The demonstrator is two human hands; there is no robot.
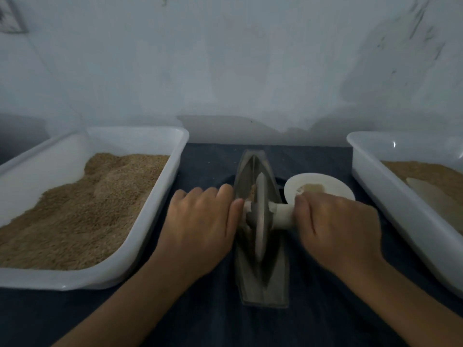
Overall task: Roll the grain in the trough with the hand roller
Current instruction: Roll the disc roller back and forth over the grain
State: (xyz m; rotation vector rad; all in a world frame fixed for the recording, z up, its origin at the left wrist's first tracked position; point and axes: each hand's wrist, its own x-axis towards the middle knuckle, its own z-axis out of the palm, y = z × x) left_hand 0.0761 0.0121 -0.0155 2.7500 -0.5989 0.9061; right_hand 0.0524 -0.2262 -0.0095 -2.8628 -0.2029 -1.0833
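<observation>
A grey boat-shaped trough [250,284] lies lengthwise on the dark cloth in front of me. A hand roller stands in its groove: a thin disc wheel [260,216] on a pale wooden axle [283,216]. My left hand [198,221] grips the axle's left end, which is mostly hidden under my fingers. My right hand [338,226] grips the right end. A little tan grain [253,190] shows in the groove just beyond the wheel.
A white tray [150,236] heaped with grain sits to the left. Another white tray [390,196] with grain stands at the right. A small white dish [333,186] holding some grain lies beside the trough, behind my right hand. A pale wall rises close behind.
</observation>
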